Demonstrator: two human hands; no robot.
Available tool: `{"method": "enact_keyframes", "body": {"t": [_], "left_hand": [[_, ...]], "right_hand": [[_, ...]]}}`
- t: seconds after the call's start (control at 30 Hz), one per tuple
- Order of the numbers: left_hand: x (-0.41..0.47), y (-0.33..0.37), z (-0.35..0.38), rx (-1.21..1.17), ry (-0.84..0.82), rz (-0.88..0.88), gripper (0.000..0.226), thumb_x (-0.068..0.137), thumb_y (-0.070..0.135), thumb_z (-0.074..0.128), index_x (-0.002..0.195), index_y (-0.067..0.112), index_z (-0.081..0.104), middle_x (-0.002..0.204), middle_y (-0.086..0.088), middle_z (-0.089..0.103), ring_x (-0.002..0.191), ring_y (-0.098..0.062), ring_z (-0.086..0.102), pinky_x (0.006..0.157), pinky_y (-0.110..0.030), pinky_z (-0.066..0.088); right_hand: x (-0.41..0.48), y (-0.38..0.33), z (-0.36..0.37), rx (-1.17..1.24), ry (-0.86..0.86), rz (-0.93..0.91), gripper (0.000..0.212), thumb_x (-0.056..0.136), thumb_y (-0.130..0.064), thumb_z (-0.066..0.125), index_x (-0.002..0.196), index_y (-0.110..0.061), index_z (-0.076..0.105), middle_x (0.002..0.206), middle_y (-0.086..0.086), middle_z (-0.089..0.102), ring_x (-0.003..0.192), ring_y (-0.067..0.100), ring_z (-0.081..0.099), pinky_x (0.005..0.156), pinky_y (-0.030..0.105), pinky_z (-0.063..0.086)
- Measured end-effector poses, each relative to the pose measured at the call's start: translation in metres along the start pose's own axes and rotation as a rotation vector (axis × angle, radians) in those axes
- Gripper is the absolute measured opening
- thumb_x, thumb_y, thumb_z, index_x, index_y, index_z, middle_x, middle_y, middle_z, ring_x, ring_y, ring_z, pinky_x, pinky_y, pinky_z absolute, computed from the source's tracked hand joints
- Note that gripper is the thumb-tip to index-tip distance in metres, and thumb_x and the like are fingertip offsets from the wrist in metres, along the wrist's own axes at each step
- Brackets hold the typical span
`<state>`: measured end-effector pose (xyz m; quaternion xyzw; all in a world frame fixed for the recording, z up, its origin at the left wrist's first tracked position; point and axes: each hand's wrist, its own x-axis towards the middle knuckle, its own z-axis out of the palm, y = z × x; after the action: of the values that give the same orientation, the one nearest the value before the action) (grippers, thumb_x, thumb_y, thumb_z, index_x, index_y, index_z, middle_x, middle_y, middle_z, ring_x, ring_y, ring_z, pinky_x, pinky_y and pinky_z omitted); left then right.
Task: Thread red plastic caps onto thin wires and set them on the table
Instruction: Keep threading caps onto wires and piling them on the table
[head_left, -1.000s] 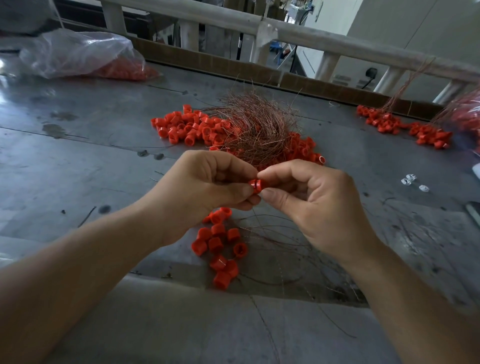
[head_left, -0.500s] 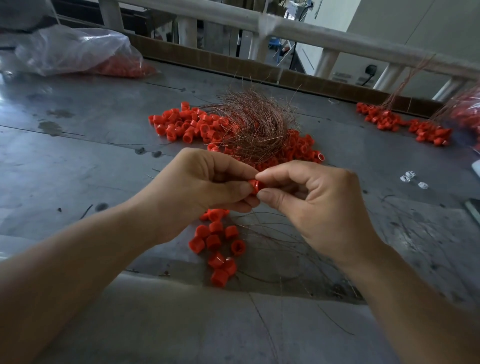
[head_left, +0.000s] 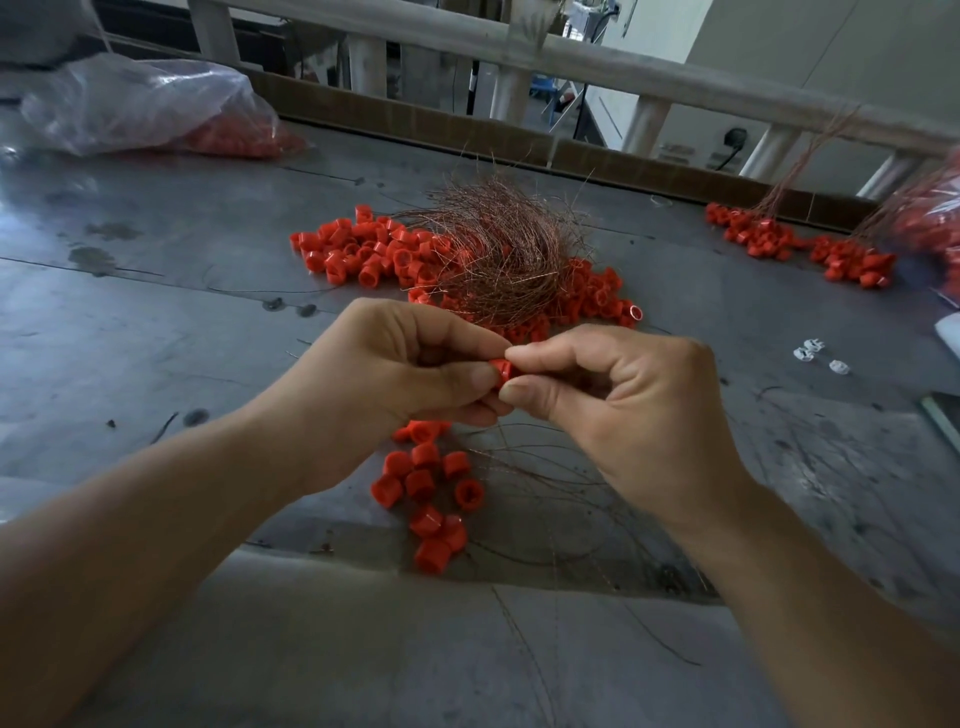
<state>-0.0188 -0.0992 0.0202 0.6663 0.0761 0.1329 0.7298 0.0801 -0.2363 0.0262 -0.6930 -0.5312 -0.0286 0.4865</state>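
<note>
Head view: above a scuffed grey metal table (head_left: 156, 338), left hand (head_left: 395, 384) and right hand (head_left: 623, 410) pinch one red cap (head_left: 501, 370) between thumbs and forefingers; loose caps (head_left: 363, 254) and a copper wire bundle (head_left: 498, 254) lie beyond, white railing (head_left: 649, 73) behind.

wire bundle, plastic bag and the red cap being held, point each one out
wire bundle (head_left: 498, 249), head view, middle of the copper tangle.
plastic bag (head_left: 140, 98), head view, its clear crumpled film.
red cap (head_left: 502, 370), head view, its exposed side.
</note>
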Motion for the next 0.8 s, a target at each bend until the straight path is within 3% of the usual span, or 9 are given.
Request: {"method": "enact_keyframes", "body": {"t": [0.2, 0.27, 0.4, 0.57, 0.67, 0.8], "left_hand": [[0.000, 0.000, -0.001, -0.014, -0.072, 0.000, 0.022, 0.055, 0.016, 0.072, 0.076, 0.019, 0.076, 0.069, -0.005, 0.072, 0.065, -0.012, 0.069, 0.058, -0.017, 0.053], [0.000, 0.001, -0.002, -0.033, -0.106, -0.002, 0.020, 0.060, 0.011, 0.078, 0.078, 0.019, 0.075, 0.069, -0.005, 0.071, 0.065, -0.013, 0.069, 0.058, -0.018, 0.053], [0.000, 0.000, -0.006, -0.068, -0.147, -0.030, 0.029, 0.057, 0.017, 0.071, 0.086, 0.021, 0.073, 0.073, -0.009, 0.071, 0.066, -0.016, 0.069, 0.058, -0.021, 0.054], [0.000, -0.001, -0.012, -0.037, -0.258, -0.077, 0.039, 0.059, 0.016, 0.071, 0.097, 0.022, 0.068, 0.074, -0.011, 0.070, 0.067, -0.020, 0.069, 0.059, -0.023, 0.054], [0.000, -0.001, -0.015, -0.007, -0.351, -0.102, 0.044, 0.065, 0.013, 0.069, 0.109, 0.016, 0.059, 0.075, -0.012, 0.070, 0.068, -0.020, 0.069, 0.060, -0.023, 0.054], [0.000, -0.001, -0.017, 0.022, -0.403, -0.118, 0.044, 0.067, 0.014, 0.069, 0.109, 0.022, 0.060, 0.076, -0.012, 0.070, 0.069, -0.022, 0.069, 0.061, -0.025, 0.055]], "right_hand": [[0.002, 0.000, -0.002, 0.060, -0.020, 0.018, 0.018, 0.067, -0.027, 0.070, 0.081, -0.015, 0.069, 0.077, -0.009, 0.067, 0.073, 0.006, 0.065, 0.066, 0.017, 0.053], [0.002, 0.001, -0.002, 0.092, -0.051, 0.042, 0.021, 0.067, -0.030, 0.068, 0.086, -0.022, 0.066, 0.080, -0.007, 0.066, 0.075, 0.005, 0.064, 0.068, 0.016, 0.052], [0.005, 0.003, -0.003, 0.038, -0.175, 0.024, 0.032, 0.071, -0.030, 0.066, 0.102, -0.028, 0.060, 0.084, -0.011, 0.059, 0.081, 0.000, 0.056, 0.071, 0.011, 0.045], [0.005, 0.003, -0.008, 0.093, -0.344, 0.046, 0.026, 0.069, -0.039, 0.062, 0.094, -0.032, 0.063, 0.079, -0.013, 0.056, 0.077, -0.004, 0.054, 0.068, 0.010, 0.042], [0.004, 0.003, -0.009, 0.123, -0.403, 0.050, 0.022, 0.068, -0.036, 0.066, 0.088, -0.029, 0.066, 0.078, -0.011, 0.057, 0.077, -0.001, 0.056, 0.068, 0.013, 0.044], [0.004, 0.005, -0.009, 0.145, -0.452, 0.040, 0.020, 0.065, -0.025, 0.071, 0.085, -0.026, 0.067, 0.076, -0.016, 0.055, 0.076, -0.004, 0.055, 0.068, 0.011, 0.043]]}}
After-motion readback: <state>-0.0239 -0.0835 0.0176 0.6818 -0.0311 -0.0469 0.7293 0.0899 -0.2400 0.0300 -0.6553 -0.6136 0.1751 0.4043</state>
